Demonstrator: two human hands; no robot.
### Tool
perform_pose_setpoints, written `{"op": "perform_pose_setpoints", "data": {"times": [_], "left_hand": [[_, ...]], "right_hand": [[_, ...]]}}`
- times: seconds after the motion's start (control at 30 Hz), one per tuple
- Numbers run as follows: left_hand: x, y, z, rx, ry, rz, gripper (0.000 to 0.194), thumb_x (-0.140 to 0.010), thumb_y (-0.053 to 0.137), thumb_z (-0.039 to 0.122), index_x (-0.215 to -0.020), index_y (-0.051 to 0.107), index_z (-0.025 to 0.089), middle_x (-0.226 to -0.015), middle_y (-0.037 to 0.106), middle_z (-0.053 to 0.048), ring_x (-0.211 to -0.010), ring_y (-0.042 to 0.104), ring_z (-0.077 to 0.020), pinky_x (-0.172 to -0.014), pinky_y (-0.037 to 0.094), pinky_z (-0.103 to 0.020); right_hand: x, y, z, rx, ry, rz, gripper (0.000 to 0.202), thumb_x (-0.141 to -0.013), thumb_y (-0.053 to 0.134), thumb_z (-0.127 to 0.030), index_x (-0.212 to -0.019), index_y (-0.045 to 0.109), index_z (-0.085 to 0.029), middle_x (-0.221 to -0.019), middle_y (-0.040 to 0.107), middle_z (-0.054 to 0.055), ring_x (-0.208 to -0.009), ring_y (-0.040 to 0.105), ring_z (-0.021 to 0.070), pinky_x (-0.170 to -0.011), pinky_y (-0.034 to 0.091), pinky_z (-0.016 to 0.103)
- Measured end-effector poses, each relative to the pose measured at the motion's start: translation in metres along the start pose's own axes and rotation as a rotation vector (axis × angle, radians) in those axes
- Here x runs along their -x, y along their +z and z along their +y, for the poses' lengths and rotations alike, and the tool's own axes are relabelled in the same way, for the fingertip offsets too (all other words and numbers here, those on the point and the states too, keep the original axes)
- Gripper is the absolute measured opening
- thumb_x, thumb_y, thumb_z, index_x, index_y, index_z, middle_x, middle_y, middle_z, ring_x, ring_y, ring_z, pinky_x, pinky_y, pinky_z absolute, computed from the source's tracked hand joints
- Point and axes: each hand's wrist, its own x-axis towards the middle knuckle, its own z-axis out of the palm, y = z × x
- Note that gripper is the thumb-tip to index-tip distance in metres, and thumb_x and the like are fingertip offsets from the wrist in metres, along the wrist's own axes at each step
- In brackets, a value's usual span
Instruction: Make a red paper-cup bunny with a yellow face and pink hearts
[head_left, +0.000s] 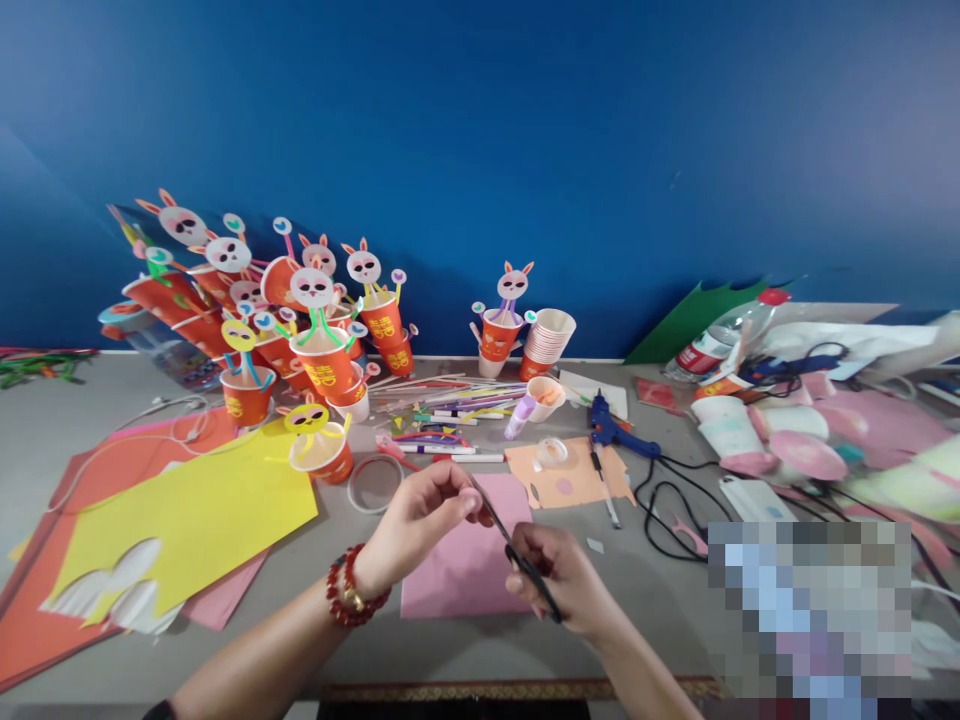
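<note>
In the middle, my right hand (559,580) is wrapped round the dark handles of a pair of scissors (533,577), whose blades point up and left. My left hand (442,505), with a red bead bracelet (349,590) at its wrist, pinches at the tips of the blades; whatever lies between its fingers is too small to make out. Beneath both hands lies a pink paper sheet (466,570). Just beyond it, a peach paper piece (570,475) has cut-out holes and bears a small clear round lid (551,452).
Rabbit-faced red cups (324,365) crowd the back left, behind yellow paper (202,520). A roll of tape (375,484), pens and sticks (450,410), stacked cups (548,345) and a blue glue gun (619,430) with black cable stand beyond my hands. Pink-white cups (731,435) and a bottle (720,340) are right.
</note>
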Motion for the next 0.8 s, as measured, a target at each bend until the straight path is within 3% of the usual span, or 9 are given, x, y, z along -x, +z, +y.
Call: {"op": "perform_pose_setpoints", "data": {"times": [0.2,0.33,0.43,0.63,0.8], "left_hand": [[0.001,-0.003,-0.002,0.008,0.027,0.013,0.020,-0.090,0.061,0.034,-0.084,0.060,0.016,-0.085,0.069,-0.008,-0.080,0.063,-0.0189,-0.076,0.049,-0.032],[0.000,0.001,-0.006,0.029,0.034,0.066,0.016,-0.088,0.064,0.030,-0.082,0.063,0.016,-0.088,0.067,-0.006,-0.080,0.060,-0.0165,-0.075,0.047,-0.028],[0.000,0.006,-0.011,0.066,0.007,0.112,0.014,-0.084,0.068,0.029,-0.078,0.066,0.016,-0.095,0.066,-0.006,-0.086,0.060,-0.0174,-0.080,0.046,-0.029],[0.002,0.017,-0.025,0.185,-0.057,0.122,0.014,-0.084,0.069,0.029,-0.081,0.072,0.016,-0.113,0.062,-0.009,-0.099,0.059,-0.0217,-0.086,0.047,-0.032],[0.004,0.020,-0.028,0.157,-0.050,0.127,0.013,-0.084,0.070,0.029,-0.080,0.070,0.017,-0.105,0.062,-0.006,-0.081,0.059,-0.0156,-0.078,0.047,-0.030]], "right_hand": [[0.000,-0.004,-0.002,-0.020,0.008,0.063,0.056,-0.063,0.081,-0.054,-0.062,0.034,-0.023,-0.046,0.038,-0.010,-0.034,0.038,0.0057,-0.034,0.029,0.018],[-0.002,-0.003,-0.012,-0.048,-0.133,0.101,0.044,-0.067,0.079,-0.053,-0.072,0.051,-0.019,-0.062,0.056,-0.001,-0.054,0.054,0.0125,-0.051,0.045,0.023],[-0.006,0.007,-0.020,-0.042,-0.201,0.210,0.036,-0.068,0.082,-0.043,-0.080,0.058,-0.019,-0.074,0.062,0.002,-0.067,0.057,0.0156,-0.061,0.047,0.025],[-0.018,0.028,-0.026,-0.145,-0.237,0.396,0.033,-0.069,0.080,-0.037,-0.086,0.058,-0.020,-0.068,0.058,-0.002,-0.059,0.053,0.0141,-0.055,0.045,0.024],[-0.020,0.025,-0.026,-0.140,-0.279,0.442,0.024,-0.075,0.073,-0.036,-0.079,0.056,-0.020,-0.066,0.057,-0.002,-0.057,0.053,0.0132,-0.056,0.045,0.025]]}}
